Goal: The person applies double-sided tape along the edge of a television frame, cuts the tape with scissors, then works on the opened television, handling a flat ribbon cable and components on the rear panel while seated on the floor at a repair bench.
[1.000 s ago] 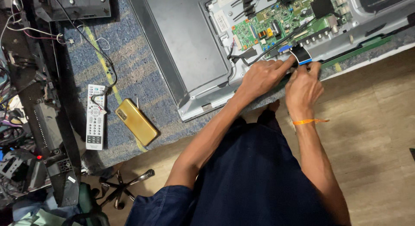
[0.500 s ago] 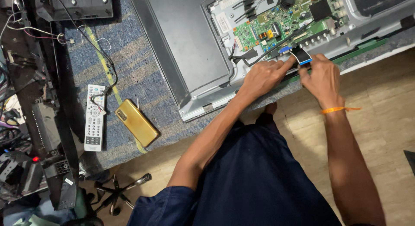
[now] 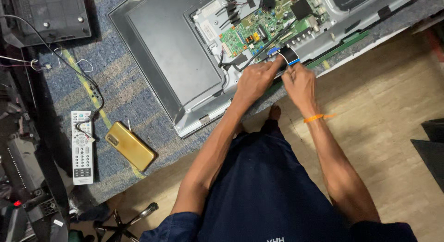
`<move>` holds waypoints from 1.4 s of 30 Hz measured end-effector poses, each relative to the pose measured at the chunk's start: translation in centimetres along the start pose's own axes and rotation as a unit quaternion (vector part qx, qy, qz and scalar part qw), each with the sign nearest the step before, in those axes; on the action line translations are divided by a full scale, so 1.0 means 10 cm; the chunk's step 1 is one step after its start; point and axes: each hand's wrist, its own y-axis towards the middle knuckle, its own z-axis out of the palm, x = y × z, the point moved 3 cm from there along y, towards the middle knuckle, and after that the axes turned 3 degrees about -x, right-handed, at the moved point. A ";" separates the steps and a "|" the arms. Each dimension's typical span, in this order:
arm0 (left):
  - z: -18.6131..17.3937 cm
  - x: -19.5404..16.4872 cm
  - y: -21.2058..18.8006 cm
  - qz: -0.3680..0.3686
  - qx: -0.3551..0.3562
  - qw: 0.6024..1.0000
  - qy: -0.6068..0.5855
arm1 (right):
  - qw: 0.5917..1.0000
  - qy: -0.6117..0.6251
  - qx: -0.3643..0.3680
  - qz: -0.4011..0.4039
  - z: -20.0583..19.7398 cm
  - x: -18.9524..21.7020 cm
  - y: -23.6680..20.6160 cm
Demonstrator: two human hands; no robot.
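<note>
An opened flat-screen television lies back-up on a blue-grey carpet, its green circuit board exposed. A flat black ribbon cable with a blue tip runs from the board toward the set's lower edge. My left hand pinches that cable from the left, forefinger stretched onto it. My right hand grips the same cable end from the right; an orange band circles its wrist. Both hands touch at the cable, over the television's metal edge strip.
A white remote control and a gold phone lie on the carpet at left. Black electronics and loose wires crowd the left side. A wooden floor spreads to the right, and a small tripod stand sits bottom left.
My right hand has slid left and closer to the left hand on the ribbon cable. The view has shifted, so the television sits a little lower in frame.
</note>
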 end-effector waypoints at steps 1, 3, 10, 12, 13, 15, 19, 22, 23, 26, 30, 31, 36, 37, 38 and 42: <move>-0.01 0.00 0.00 0.003 -0.006 1.000 0.000 | 1.000 0.007 0.021 -0.001 0.06 0.05 -0.12; 0.00 -0.01 0.01 0.001 -0.012 1.000 -0.003 | 0.997 0.065 0.041 -0.030 0.27 0.21 -0.47; 0.04 0.02 0.01 -0.010 -0.016 1.000 -0.005 | 0.951 0.303 -0.025 0.064 0.32 0.11 -0.89; 0.03 0.01 0.00 -0.005 -0.025 1.000 -0.016 | 0.892 0.414 -0.028 0.178 0.16 -0.03 -0.75; 0.02 0.00 -0.01 -0.005 -0.032 0.999 -0.023 | 0.853 0.467 -0.029 0.232 0.08 -0.08 -0.68; 0.01 -0.01 0.00 0.001 -0.042 0.999 -0.025 | 0.801 0.515 -0.017 0.306 -0.01 -0.14 -0.52; -0.02 -0.02 0.01 0.008 -0.032 0.999 -0.020 | 0.834 0.444 -0.035 0.327 -0.01 -0.14 -0.30; -0.05 -0.02 0.02 0.009 -0.028 0.999 -0.027 | 0.987 0.038 -0.138 -0.069 -0.06 0.09 -0.11; -0.06 -0.03 0.02 0.008 -0.028 0.999 -0.030 | 0.991 0.001 -0.123 -0.044 -0.04 0.11 -0.06; -0.08 -0.04 0.02 0.002 -0.026 0.999 -0.031 | 0.992 -0.091 -0.091 0.010 0.03 0.13 0.01; -0.09 -0.05 0.03 -0.003 -0.037 0.999 -0.037 | 0.984 -0.152 -0.079 0.038 0.06 0.23 0.00; -0.10 -0.05 0.03 -0.007 -0.038 0.999 -0.038 | 0.983 -0.162 -0.073 0.049 0.07 0.25 -0.01; -0.10 -0.03 0.04 -0.040 -0.043 0.996 -0.072 | 0.981 -0.175 -0.041 0.067 0.12 0.27 0.03; -0.10 -0.03 0.04 -0.043 -0.046 0.995 -0.073 | 0.980 -0.182 -0.043 0.070 0.14 0.26 0.06; -0.09 -0.03 0.04 -0.046 -0.048 0.995 -0.073 | 0.979 -0.188 -0.045 0.065 0.14 0.25 0.07; -0.09 -0.02 0.03 -0.049 -0.055 0.993 -0.088 | 0.976 -0.201 -0.057 0.055 0.20 0.24 0.10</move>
